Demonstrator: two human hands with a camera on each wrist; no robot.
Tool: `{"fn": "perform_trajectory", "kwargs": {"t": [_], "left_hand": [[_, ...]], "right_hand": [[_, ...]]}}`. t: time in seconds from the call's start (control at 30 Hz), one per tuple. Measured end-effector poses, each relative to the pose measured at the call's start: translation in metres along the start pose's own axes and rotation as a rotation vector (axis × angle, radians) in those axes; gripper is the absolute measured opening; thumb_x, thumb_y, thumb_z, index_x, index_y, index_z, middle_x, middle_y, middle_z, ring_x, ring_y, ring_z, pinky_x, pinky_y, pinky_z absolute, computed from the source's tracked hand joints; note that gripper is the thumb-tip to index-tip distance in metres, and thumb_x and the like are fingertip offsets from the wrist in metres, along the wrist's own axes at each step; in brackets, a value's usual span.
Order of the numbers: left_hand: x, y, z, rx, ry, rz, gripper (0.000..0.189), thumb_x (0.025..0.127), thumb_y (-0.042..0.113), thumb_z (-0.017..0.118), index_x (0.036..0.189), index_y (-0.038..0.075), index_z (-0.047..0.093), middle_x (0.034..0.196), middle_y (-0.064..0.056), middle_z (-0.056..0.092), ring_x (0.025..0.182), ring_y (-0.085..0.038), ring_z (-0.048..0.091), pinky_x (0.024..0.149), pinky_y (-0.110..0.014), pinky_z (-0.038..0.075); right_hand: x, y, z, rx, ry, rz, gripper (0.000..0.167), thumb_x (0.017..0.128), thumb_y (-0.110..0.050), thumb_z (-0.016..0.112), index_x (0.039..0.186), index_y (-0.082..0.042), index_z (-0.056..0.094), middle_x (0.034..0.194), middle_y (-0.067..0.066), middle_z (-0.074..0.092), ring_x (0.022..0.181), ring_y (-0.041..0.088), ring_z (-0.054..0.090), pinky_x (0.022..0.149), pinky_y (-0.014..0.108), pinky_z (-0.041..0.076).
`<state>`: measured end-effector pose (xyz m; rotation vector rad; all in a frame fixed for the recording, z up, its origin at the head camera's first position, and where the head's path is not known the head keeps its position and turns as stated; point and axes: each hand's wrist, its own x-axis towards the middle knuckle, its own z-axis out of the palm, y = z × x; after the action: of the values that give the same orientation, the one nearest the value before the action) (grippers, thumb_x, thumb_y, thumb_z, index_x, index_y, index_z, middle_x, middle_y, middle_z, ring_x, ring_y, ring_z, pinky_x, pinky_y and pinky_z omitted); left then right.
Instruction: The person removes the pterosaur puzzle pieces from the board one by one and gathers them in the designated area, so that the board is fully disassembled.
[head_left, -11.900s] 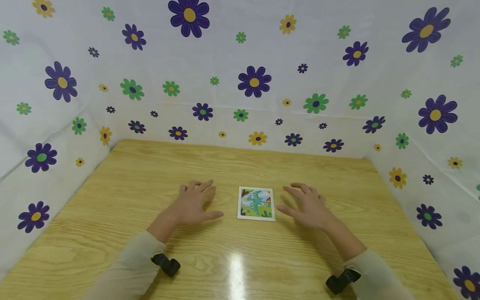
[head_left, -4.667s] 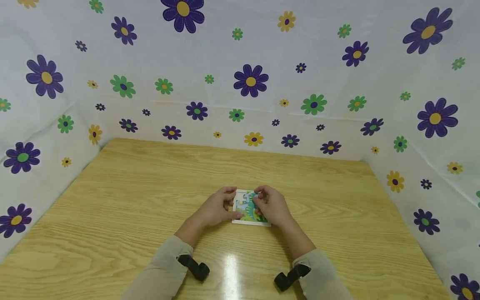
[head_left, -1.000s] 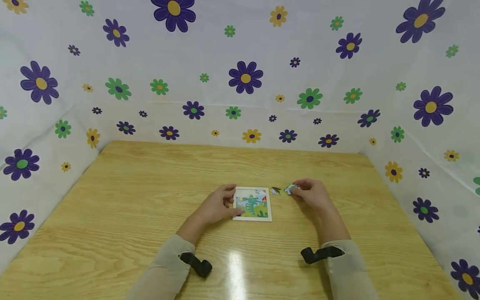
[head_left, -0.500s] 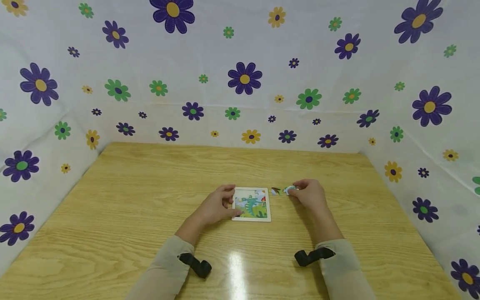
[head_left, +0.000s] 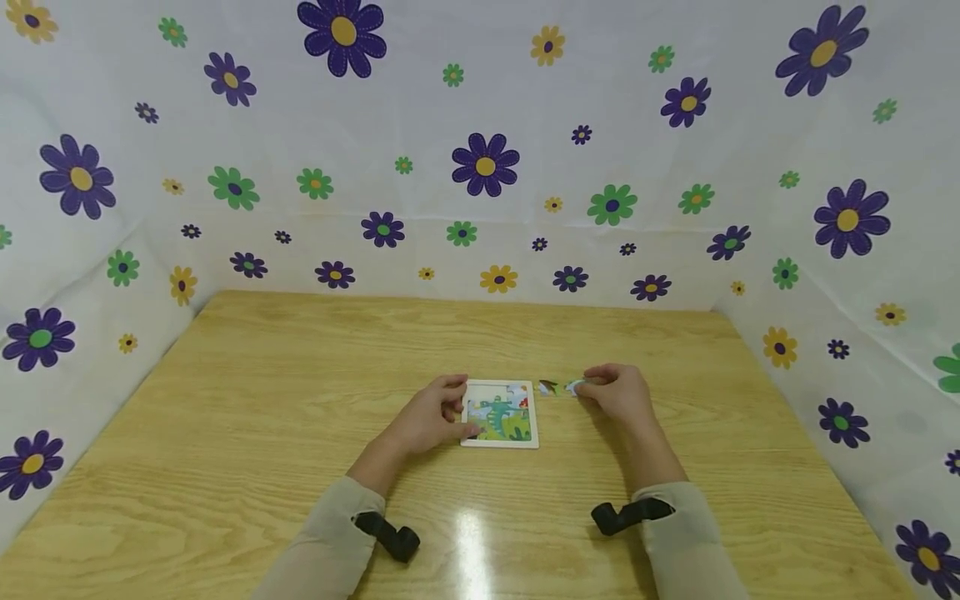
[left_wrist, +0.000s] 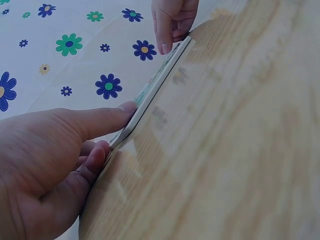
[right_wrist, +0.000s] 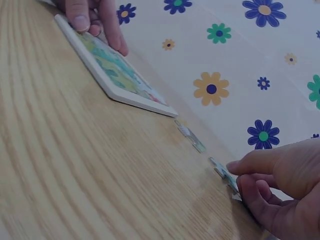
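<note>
A small square jigsaw puzzle in a white frame [head_left: 504, 445] lies on the table, showing a green dinosaur picture. Its upper left part is a bare pale patch. My left hand [head_left: 429, 417] holds the frame's left edge, thumb on top and fingers along the side. Right of the frame, my right hand [head_left: 621, 393] pinches a light blue puzzle piece [right_wrist: 223, 172] between thumb and index finger, low at the tabletop. Fingers partly cover this piece. A brown and green puzzle piece [head_left: 548, 387] lies flat between it and the frame.
The wood-grain table [head_left: 315, 350] is bounded at the back and sides by a white cloth [head_left: 420, 108] printed with flowers. Black wrist cameras [head_left: 630, 515] sit on both sleeves. A bright reflection shows near the front.
The puzzle was whole at first, with both hands apart. Two pieces now lie outside the frame on the right. Over the last second, the right hand moved the blue piece slightly left and lower.
</note>
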<state>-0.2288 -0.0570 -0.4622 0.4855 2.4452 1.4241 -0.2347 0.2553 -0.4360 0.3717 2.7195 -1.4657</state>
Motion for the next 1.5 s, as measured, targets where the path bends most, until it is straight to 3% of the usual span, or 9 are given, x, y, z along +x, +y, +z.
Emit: {"fn": "perform_trajectory", "kwargs": {"t": [0.23,0.47,0.7,0.93,1.2,1.5], "left_hand": [[-0.001,0.000,0.000,-0.007,-0.001,-0.006,0.087,0.082,0.020,0.084,0.154,0.008,0.037,0.100,-0.006,0.053,0.082,-0.016,0.047,0.072,-0.027,0.041],[0.000,0.000,0.000,0.001,0.008,0.003,0.086,0.082,0.018,0.084,0.153,0.005,0.038,0.101,-0.006,0.053,0.082,-0.015,0.047,0.071,-0.025,0.041],[-0.002,0.001,0.000,0.005,0.006,0.004,0.085,0.083,0.018,0.083,0.153,0.005,0.038,0.102,-0.006,0.054,0.083,-0.015,0.047,0.072,-0.025,0.042],[-0.002,0.001,0.000,-0.008,0.004,0.004,0.085,0.083,0.017,0.083,0.153,0.004,0.038,0.102,-0.006,0.054,0.083,-0.015,0.047,0.072,-0.025,0.041],[-0.001,0.002,0.000,-0.008,0.003,-0.003,0.085,0.083,0.017,0.083,0.153,0.005,0.038,0.103,-0.006,0.054,0.083,-0.015,0.047,0.071,-0.025,0.041],[-0.001,0.001,0.000,-0.005,0.002,-0.003,0.084,0.083,0.017,0.083,0.153,0.005,0.039,0.103,-0.006,0.053,0.083,-0.015,0.046,0.070,-0.025,0.040]], "right_hand": [[0.004,0.002,0.004,0.092,-0.015,-0.005,0.034,0.091,-0.016,0.073,0.117,0.005,0.069,0.095,0.011,0.071,0.071,0.007,0.064,0.066,0.020,0.053],[0.001,-0.010,0.021,0.122,-0.089,-0.023,0.031,0.094,-0.014,0.070,0.120,0.002,0.069,0.110,0.018,0.069,0.077,0.009,0.067,0.071,0.021,0.056],[-0.005,-0.021,0.039,0.167,-0.226,-0.027,0.031,0.098,-0.016,0.064,0.124,0.002,0.067,0.116,0.019,0.065,0.085,0.013,0.068,0.077,0.023,0.057],[-0.010,-0.029,0.051,0.276,-0.376,-0.025,0.035,0.102,-0.010,0.057,0.131,0.010,0.058,0.118,0.025,0.065,0.086,0.012,0.071,0.079,0.024,0.058],[-0.020,-0.036,0.056,0.149,-0.368,-0.108,0.031,0.102,-0.001,0.053,0.128,0.014,0.056,0.101,0.020,0.066,0.082,0.012,0.068,0.076,0.024,0.058],[-0.024,-0.042,0.060,0.130,-0.302,-0.075,0.025,0.101,-0.005,0.058,0.124,0.005,0.053,0.109,0.018,0.059,0.085,0.016,0.066,0.078,0.026,0.057]]}}
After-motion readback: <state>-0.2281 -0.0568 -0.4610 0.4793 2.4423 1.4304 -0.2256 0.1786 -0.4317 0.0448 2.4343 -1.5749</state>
